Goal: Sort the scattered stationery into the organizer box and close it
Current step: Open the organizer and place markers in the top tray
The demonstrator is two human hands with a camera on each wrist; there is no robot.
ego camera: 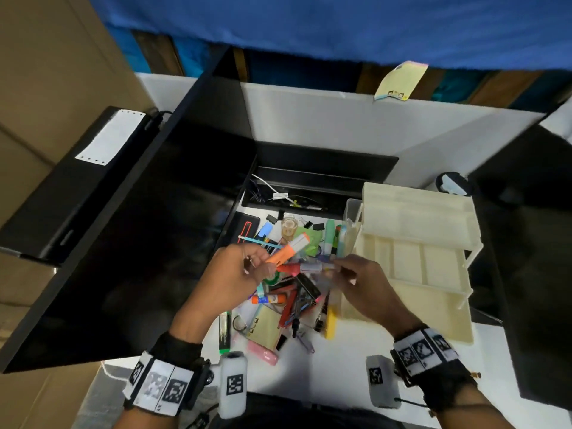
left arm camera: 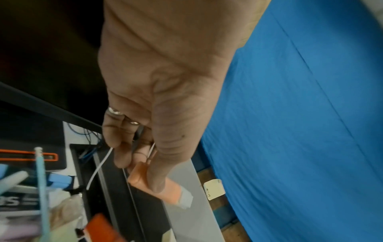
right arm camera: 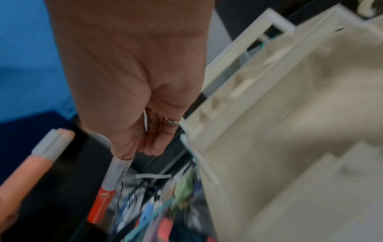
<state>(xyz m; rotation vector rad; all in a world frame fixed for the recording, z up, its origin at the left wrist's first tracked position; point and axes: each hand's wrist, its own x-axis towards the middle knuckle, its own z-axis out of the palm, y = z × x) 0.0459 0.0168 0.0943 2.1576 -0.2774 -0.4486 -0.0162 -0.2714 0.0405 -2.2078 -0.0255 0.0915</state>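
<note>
My left hand (ego camera: 261,265) holds an orange highlighter (ego camera: 288,250) with a pale cap above the pile; in the left wrist view the thumb and fingers (left arm camera: 157,172) curl round its orange body (left arm camera: 172,191). My right hand (ego camera: 339,267) pinches the pale end of a red marker (ego camera: 305,267), also seen as a red marker (right arm camera: 113,178) below the fingertips (right arm camera: 124,152). The two pens nearly meet between the hands. The cream organizer box (ego camera: 414,252) stands open at the right, its tiered trays spread, close beside the right hand (right arm camera: 132,151).
A heap of stationery (ego camera: 288,305) covers the white table: glue stick (ego camera: 267,300), yellow sticky notes (ego camera: 263,325), pink eraser (ego camera: 263,352), green marker (ego camera: 225,334), binder clips (ego camera: 312,226). A black panel (ego camera: 139,243) stands left, a cable tray (ego camera: 294,193) behind.
</note>
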